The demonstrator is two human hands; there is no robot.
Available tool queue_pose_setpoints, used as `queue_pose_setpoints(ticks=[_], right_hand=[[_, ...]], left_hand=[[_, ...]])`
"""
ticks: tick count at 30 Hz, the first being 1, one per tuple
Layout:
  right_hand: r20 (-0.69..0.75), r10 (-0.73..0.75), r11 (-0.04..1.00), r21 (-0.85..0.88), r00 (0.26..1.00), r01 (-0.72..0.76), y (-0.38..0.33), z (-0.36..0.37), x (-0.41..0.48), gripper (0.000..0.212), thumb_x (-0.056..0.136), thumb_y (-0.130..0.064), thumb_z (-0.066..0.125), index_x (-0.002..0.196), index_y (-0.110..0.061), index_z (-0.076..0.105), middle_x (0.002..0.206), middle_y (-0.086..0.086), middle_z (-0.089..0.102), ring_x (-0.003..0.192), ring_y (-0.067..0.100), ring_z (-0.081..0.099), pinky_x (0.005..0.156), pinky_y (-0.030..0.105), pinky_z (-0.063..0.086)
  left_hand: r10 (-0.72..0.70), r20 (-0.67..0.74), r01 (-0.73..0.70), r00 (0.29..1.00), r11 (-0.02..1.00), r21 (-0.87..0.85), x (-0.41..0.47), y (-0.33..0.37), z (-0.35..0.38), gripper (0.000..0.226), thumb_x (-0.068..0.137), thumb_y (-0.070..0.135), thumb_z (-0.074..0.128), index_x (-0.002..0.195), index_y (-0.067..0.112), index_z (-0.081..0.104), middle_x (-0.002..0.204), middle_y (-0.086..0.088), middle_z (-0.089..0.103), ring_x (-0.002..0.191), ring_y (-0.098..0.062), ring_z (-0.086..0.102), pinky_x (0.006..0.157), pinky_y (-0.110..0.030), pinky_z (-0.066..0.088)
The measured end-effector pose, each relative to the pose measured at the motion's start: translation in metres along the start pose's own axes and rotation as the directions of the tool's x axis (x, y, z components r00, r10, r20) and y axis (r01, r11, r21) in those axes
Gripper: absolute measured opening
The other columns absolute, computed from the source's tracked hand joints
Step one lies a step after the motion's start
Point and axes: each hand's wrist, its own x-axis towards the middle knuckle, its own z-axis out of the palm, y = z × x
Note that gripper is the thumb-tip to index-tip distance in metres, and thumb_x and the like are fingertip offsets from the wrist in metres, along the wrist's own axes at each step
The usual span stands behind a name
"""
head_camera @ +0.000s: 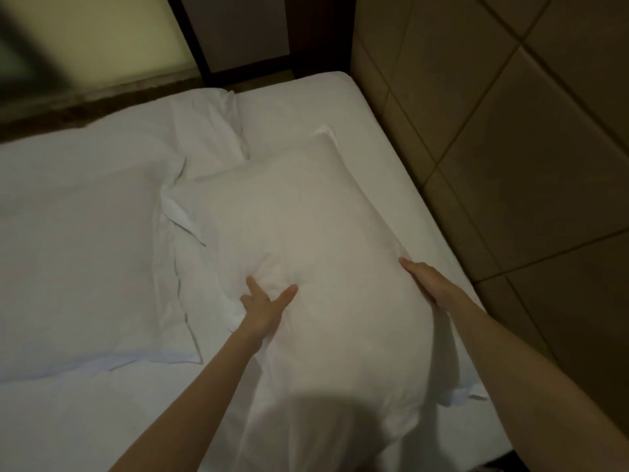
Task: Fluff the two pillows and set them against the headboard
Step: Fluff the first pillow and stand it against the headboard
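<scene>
White sheet (357, 107), plump rectangular pillow (306, 216)

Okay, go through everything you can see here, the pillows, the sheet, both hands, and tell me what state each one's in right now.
Near pillow: puffed, lying on the bed beside the headboard, pressed by both hands.
Far pillow: lying flat, untouched.
Sheet: smooth over the mattress corner.
Headboard: no pillow propped upright against it.
Left hand: fingers spread, pressing a dent into the near pillow.
Right hand: flat against the near pillow's edge.
</scene>
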Motion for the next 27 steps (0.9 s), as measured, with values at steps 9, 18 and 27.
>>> queue_pose_setpoints(ticks=[9,18,27], right_hand=[[0.160,-0.029,0.994,0.112,0.987,0.011,-0.028,0.022,-0.012,0.056,0.064,-0.036,0.082,0.111,-0.013,0.062,0.100,0.007,0.072,0.090,0.024,0.069,0.067,0.029,0.052],[-0.061,-0.247,0.894,0.371,0.967,0.251,-0.069,0.067,-0.067,0.010,0.074,0.000,0.071,0.081,-0.007,0.070,0.080,0.009,0.071,0.066,0.020,0.068,0.051,0.022,0.055],[-0.184,-0.546,0.602,0.591,0.817,0.536,-0.176,0.053,-0.145,0.015,0.065,0.004,0.070,0.080,0.006,0.067,0.078,0.015,0.071,0.071,0.029,0.069,0.069,0.036,0.056]], left_hand=[[-0.001,-0.146,-0.051,0.989,0.934,-0.352,0.015,-0.002,-0.011,0.097,0.079,0.050,0.068,0.152,0.011,0.017,0.150,-0.013,0.042,0.130,-0.031,0.049,0.110,-0.047,0.040],[-0.123,-0.457,-0.096,0.881,0.899,-0.426,0.002,0.010,-0.015,0.046,0.097,0.036,0.044,0.103,-0.003,0.070,0.107,-0.022,0.070,0.100,-0.035,0.064,0.089,-0.034,0.048],[-0.119,-0.433,-0.225,0.893,0.716,-0.661,-0.001,0.086,-0.038,0.034,0.095,0.022,0.052,0.063,0.011,0.056,0.070,-0.005,0.058,0.080,-0.020,0.053,0.069,-0.022,0.040]])
